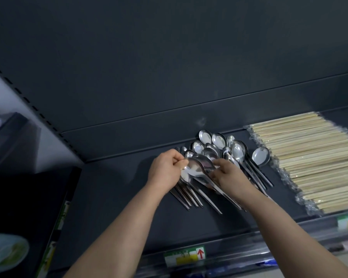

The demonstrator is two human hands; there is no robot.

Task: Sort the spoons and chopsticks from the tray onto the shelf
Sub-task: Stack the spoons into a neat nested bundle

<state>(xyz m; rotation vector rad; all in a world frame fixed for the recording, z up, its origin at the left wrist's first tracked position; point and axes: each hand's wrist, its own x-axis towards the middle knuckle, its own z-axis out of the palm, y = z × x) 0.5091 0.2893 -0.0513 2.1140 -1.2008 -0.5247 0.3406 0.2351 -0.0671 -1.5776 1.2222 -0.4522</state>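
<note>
Spoon placement on shelf, both hands on one bundle.
Left hand (pixel 167 171) has fingers curled, pinching the bowl end of a spoon bundle (pixel 197 170). Right hand (pixel 229 175) curls over the same bundle from the other side. The spoon pile (pixel 219 143) lies just beyond the right hand's fingertips. Wrapped chopsticks (pixel 309 163) are stacked further right on the shelf (pixel 119 187). The tray is not in view (what's left in it is unknown). Judged well along, with this bundle still to be set down.
</note>
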